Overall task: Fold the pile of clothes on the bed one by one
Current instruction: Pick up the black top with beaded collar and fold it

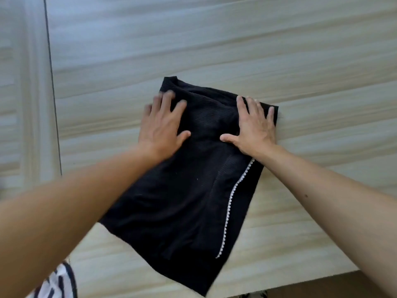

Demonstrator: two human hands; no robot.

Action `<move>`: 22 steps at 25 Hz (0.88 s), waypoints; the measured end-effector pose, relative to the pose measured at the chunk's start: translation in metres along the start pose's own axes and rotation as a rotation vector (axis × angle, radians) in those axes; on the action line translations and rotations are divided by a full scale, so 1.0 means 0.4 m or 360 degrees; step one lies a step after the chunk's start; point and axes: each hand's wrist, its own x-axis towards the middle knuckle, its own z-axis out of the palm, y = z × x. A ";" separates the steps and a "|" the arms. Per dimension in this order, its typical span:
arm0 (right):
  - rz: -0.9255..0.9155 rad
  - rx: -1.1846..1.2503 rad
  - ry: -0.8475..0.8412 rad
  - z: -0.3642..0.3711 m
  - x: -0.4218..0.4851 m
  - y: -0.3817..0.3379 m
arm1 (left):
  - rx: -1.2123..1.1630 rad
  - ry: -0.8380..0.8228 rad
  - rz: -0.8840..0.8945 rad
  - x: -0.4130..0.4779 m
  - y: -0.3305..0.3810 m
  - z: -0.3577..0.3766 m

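A black ribbed garment [184, 201] with a curved line of white beads along its right side lies folded into a long strip on the bed [279, 50]. It runs from the bed's near edge away from me. My left hand [162, 125] lies flat on the garment's far left part with fingers spread, slightly blurred. My right hand [254, 125] presses flat on the far right corner, fingers straight. Both forearms reach in from the bottom corners.
The bed cover is pale with wavy beige stripes. A dark seam line [52, 87] runs down the left side. A black-and-white striped cloth [57, 282] shows at the bottom left. The bed's near edge and brown floor [322, 287] lie at the bottom right.
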 end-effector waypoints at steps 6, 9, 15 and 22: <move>-0.0010 -0.0049 -0.0107 -0.067 0.032 -0.017 | 0.0389 -0.0482 0.0343 0.223 -0.032 -0.081; -0.0065 0.0081 0.0152 -0.136 -0.002 -0.042 | 0.0406 -0.0294 0.0503 0.192 -0.047 -0.163; -0.0576 0.0232 0.0560 -0.214 -0.215 -0.052 | 0.0160 0.0277 0.1037 -0.062 -0.128 -0.247; -0.0771 0.0081 -0.0421 0.011 -0.559 -0.112 | 0.0033 -0.0459 0.1288 -0.387 -0.166 -0.050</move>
